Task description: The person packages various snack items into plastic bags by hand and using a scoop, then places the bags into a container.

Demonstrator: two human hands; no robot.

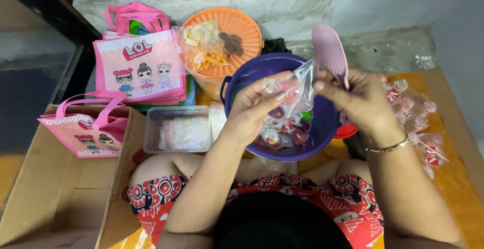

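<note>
- Nearest the camera, the left hand (254,105) and right hand (355,95) each pinched the small clear plastic bag (297,90), both grips closed on it.
- Bag looked light, limp, slippery; best held at its top edge, over the purple basin (237,90).

Both hands, left (252,109) and right (358,98), on a clear plastic bag (295,90) over a purple bowl (322,128)

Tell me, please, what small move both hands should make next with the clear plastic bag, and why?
Probably draw the clear plastic bag mouth wider: left hand and right hand each pinch an edge above the purple plastic basin, where small jelly cups lie.
</note>
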